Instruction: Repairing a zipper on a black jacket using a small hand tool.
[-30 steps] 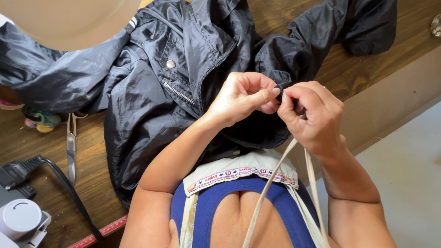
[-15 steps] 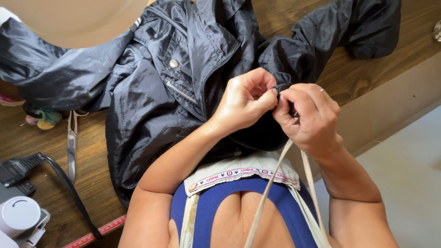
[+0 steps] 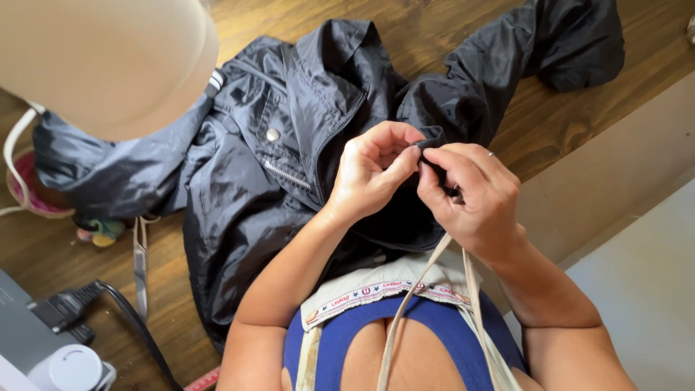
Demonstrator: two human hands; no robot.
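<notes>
A dark navy jacket [image 3: 289,145] with a snap button and a short metal zipper lies spread over a wooden table [image 3: 572,123]. My left hand [image 3: 376,174] and my right hand [image 3: 470,195] meet over its near edge, just above my chest. Both pinch a small fold of the dark fabric between thumb and fingers, fingertips almost touching. What exactly sits between the fingertips is hidden. A beige strap [image 3: 413,304] hangs down from under my right hand.
A cream lampshade [image 3: 101,58] fills the upper left corner. Metal scissors [image 3: 140,268] lie left of the jacket beside small colourful bits. A black plug and cable [image 3: 79,304] and a white spool [image 3: 72,369] sit at the lower left. The table edge runs diagonally at right.
My hands have shifted slightly while working the pinched fabric, and the fingers have regripped. The jacket has barely moved.
</notes>
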